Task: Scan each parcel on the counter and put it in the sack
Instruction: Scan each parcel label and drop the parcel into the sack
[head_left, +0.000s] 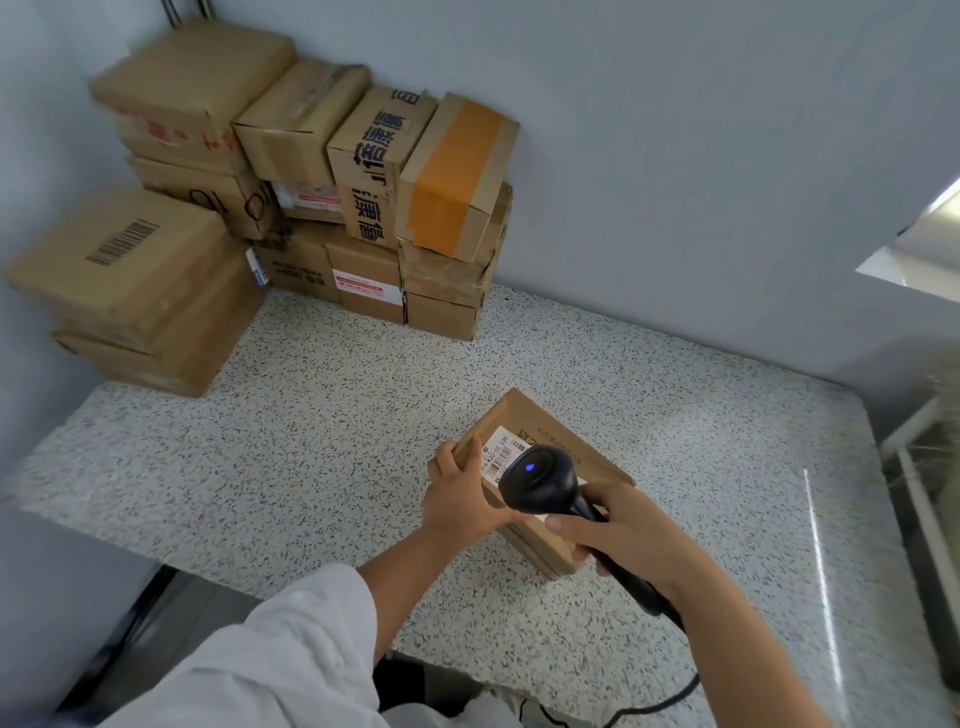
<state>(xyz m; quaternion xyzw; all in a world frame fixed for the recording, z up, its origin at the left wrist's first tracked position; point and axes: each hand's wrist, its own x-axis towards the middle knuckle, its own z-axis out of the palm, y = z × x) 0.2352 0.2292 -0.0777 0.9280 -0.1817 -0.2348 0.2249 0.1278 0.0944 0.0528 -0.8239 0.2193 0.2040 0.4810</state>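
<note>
Scanning step, one parcel in hand. Speckled table (337, 415) fills most of the view. A stack of boxes (291, 197) sits in the far left corner against the walls, probably the waiting pile, kept well apart from the work spot so nothing gets scanned twice.

The parcel (540, 415) is a small brown box flat on the table near the front edge, right in front of the person. It lies label side up, likely so the code faces the scanner.

The left grip (462, 499), coming out of a white sleeve (270, 665), is clamped on the parcel's left edge: fingers curl over the top and the thumb lies along the near side. Looks like it steadies the box against sliding. The right grip (618, 525) is wrapped tight round the handle of the black scanner (540, 480), with nothing else in it. Whether a finger is on the trigger I cannot tell.

The scanner head hangs just above the parcel top, nose aimed at the white label (500, 451) and partly covering it. Its cable (649, 701) trails off the near table edge. A small blue light (529, 467) glows on the head, so it is probably powered or reading.

Sack not clearly in view; the pale blurred things at the right edge I cannot identify. Bagging not yet done for this parcel.
</note>
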